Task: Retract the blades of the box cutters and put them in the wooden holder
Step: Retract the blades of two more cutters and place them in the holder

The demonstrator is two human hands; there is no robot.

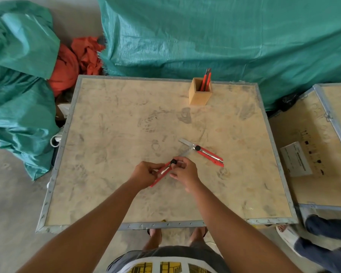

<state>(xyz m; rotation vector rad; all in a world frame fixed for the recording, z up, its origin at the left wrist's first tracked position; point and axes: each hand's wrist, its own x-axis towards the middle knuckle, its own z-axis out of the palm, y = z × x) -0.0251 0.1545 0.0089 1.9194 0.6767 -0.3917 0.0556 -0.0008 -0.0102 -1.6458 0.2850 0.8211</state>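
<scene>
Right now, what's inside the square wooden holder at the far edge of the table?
The square wooden holder has red box cutters standing in it, handles sticking above the rim. At least one, perhaps two. Their lower ends, and anything else at the bottom, are hidden by the walls.

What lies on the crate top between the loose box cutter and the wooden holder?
Nothing. In the head view, the stretch between the loose box cutter and the wooden holder is bare, scuffed crate top.
</scene>
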